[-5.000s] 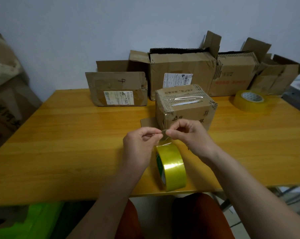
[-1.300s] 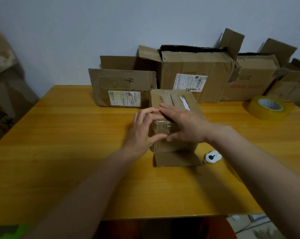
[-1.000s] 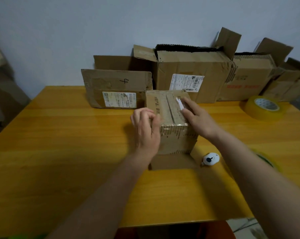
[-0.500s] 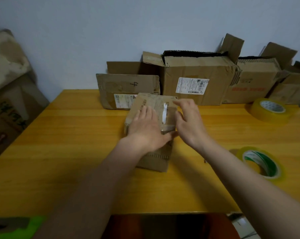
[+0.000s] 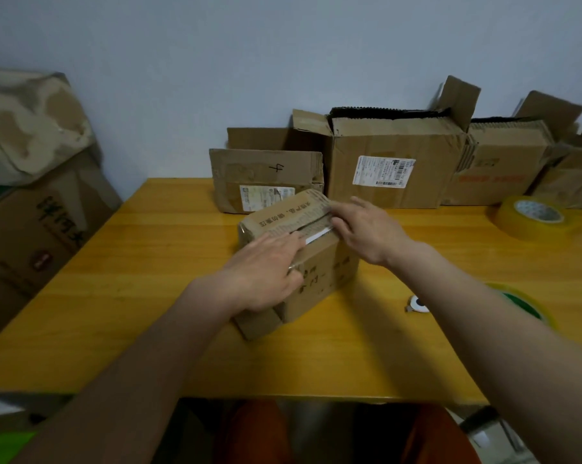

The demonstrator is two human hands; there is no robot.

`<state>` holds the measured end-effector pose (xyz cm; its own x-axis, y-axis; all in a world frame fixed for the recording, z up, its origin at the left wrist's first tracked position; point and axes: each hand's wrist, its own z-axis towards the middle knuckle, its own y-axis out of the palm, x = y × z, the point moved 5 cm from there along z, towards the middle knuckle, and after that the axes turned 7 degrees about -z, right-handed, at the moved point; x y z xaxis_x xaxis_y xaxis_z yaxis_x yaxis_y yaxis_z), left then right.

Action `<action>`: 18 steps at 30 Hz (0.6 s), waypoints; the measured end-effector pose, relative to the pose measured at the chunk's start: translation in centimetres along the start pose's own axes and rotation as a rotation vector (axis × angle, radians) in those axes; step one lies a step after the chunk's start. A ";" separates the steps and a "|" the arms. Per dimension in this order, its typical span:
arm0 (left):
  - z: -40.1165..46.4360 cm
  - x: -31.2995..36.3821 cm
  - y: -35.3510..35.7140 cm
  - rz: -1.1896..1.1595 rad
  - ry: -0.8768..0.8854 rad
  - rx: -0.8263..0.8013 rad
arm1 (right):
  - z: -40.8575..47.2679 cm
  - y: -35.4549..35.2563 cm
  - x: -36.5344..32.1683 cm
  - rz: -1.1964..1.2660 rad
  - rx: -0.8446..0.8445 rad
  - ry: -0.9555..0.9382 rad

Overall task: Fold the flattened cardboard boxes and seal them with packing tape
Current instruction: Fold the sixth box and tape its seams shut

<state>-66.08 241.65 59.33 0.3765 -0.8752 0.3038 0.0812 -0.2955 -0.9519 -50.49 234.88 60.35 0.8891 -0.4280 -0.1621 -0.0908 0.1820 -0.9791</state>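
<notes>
A small taped cardboard box (image 5: 319,272) stands turned at an angle in the middle of the yellow wooden table (image 5: 149,296). My left hand (image 5: 266,272) lies flat over its near top edge and front face, fingers straight, pressing the tape down. My right hand (image 5: 366,229) rests on the box's right top end, fingers laid along the taped seam. A roll of yellow packing tape with a green core (image 5: 520,303) lies flat at the right, partly hidden by my right forearm. A loose flap sticks out under the box at its near left corner.
Several open and flattened cardboard boxes (image 5: 396,162) line the back of the table by the wall. A second tape roll (image 5: 530,217) lies at the back right. A small white cutter (image 5: 418,304) sits right of the box. More cardboard (image 5: 32,195) leans at the left.
The tape roll I held earlier now lies on the table at the right. The box has turned counter-clockwise, and both hands have slid along its taped top seam.
</notes>
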 end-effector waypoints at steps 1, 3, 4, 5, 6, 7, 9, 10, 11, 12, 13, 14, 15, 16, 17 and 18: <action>-0.2 0.1 -0.2 -0.017 -0.026 0.079 | -0.1 -0.1 0.5 0.088 0.017 0.067; -0.3 0.7 -0.2 0.025 -0.082 0.211 | -0.4 0.0 1.1 0.307 0.020 0.185; -0.1 0.9 0.2 0.054 -0.117 0.228 | -0.7 0.3 0.9 0.365 -0.002 0.204; 0.2 0.9 0.6 0.079 -0.149 0.215 | -1.3 0.6 0.7 0.391 -0.020 0.214; 0.6 0.9 0.8 0.092 -0.170 0.183 | -1.9 0.9 0.6 0.410 -0.030 0.223; 1.0 0.8 1.0 0.101 -0.175 0.137 | -2.6 1.1 0.6 0.438 -0.032 0.233; 1.7 1.0 1.3 0.140 -0.122 0.030 | -3.6 1.0 1.1 0.450 0.033 0.274; 1.9 1.5 1.5 0.150 -0.077 -0.003 | -3.9 0.6 1.6 0.404 0.115 0.309; 1.9 2.2 1.8 0.139 -0.039 -0.010 | -4.0 0.1 2.3 0.346 0.218 0.335; 1.9 3.0 2.0 0.111 -0.013 0.003 | -4.0 -0.4 2.7 0.309 0.304 0.347; 1.8 3.9 2.1 0.082 0.007 0.034 | -3.9 -0.7 3.1 0.304 0.341 0.348; 1.8 4.8 2.2 0.071 0.028 0.072 | -3.7 -0.7 3.5 0.321 0.311 0.346; 1.7 5.3 2.3 0.073 0.050 0.112 | -3.5 -0.3 3.8 0.360 0.250 0.344; 1.7 5.6 2.4 0.082 0.077 0.141 | -3.5 0.1 4.1 0.393 0.183 0.353; 1.7 5.6 2.4 0.093 0.110 0.147 | -3.6 0.6 4.4 0.411 0.148 0.356; 1.8 5.5 2.4 0.101 0.150 0.134 | -4.0 0.9 4.6 0.415 0.135 0.360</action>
<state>-62.18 236.76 58.67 0.2481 -0.9479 0.1999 0.1763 -0.1587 -0.9715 -48.27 229.56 58.26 0.5795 -0.5671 -0.5853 -0.3213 0.5010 -0.8036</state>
